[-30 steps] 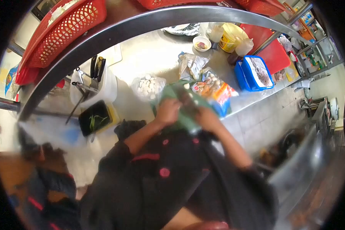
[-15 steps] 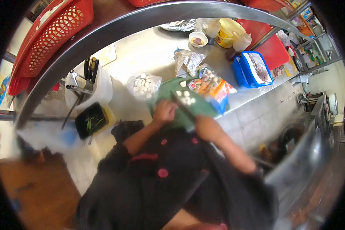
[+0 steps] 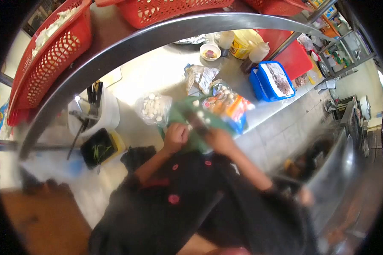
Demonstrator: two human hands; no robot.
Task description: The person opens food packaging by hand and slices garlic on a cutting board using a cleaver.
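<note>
A knife, blurred by motion, is in my right hand, its blade over the green cutting board. My left hand is closed at the board's near left part, beside the blade; what its fingers hold, if anything, is hidden. Small white pieces lie on the board around the blade. A clear bag of white balls rests just left of the board. On the board's right part lies a colourful food packet, with a silvery packet behind it.
Blue tub, sauce bottle, yellow bucket and small bowl stand at the back right. At left are a white container with utensils and a black tray. Red baskets sit on the shelf above a metal rail.
The view has shifted, so the baskets show more. The knife blurred, looked clearer half a second ago, and is blurred again. A person seen at the lower left one second ago is gone from view.
</note>
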